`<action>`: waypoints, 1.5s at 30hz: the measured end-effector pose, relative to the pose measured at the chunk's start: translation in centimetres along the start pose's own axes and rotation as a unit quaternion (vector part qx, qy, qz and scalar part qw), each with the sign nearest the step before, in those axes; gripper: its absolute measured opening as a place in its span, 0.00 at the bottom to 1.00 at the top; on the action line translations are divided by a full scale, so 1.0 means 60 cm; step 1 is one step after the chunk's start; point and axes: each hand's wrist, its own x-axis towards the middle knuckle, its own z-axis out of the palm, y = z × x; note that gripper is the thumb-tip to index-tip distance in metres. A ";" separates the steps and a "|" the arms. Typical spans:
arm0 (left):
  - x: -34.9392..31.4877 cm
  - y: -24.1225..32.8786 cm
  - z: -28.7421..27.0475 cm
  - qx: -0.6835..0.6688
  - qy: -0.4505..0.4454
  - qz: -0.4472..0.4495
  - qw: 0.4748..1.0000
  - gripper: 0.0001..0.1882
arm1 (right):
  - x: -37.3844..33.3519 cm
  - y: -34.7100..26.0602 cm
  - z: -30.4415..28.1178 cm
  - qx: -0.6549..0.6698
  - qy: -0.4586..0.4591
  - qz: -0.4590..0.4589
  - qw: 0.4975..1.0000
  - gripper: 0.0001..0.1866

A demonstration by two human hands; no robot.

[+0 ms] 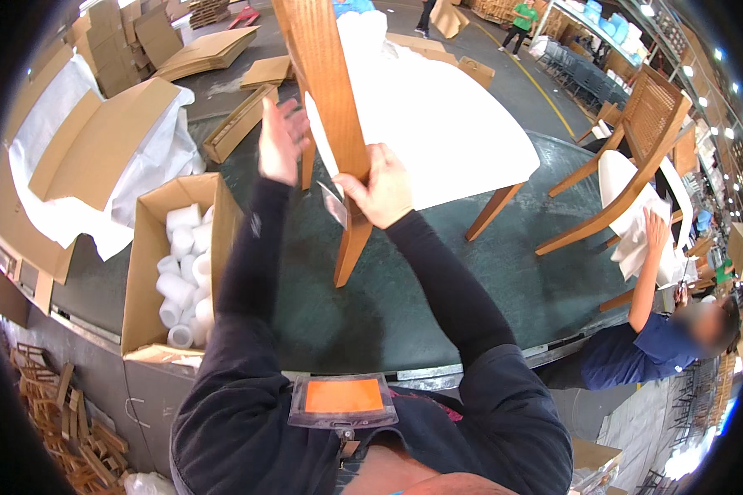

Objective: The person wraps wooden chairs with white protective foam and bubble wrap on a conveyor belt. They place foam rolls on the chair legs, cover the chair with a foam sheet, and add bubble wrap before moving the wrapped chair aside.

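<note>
A wooden chair (351,124) with a white seat (446,115) stands on the dark green work table (305,330) in front of me. My right hand (381,186) is wrapped round its near wooden upright, thumb on the near face. A small tag or card (333,204) hangs beside that upright, just under the hand. Left of the upright, my left hand (281,142) is raised with fingers apart, slightly blurred, and nothing shows in it. The far side of the upright is hidden.
At left stands a cardboard box (144,256) of white foam rolls (177,289); beyond it lies open cardboard (99,148) over white wrapping. A narrow carton (231,132) sits behind. At right, a co-worker (636,351) touches a second chair (615,198) with white material.
</note>
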 end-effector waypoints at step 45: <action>-0.672 0.112 -0.312 0.801 0.025 0.024 0.598 0.32 | 0.056 0.206 -0.110 -0.360 -0.195 0.193 0.892 0.42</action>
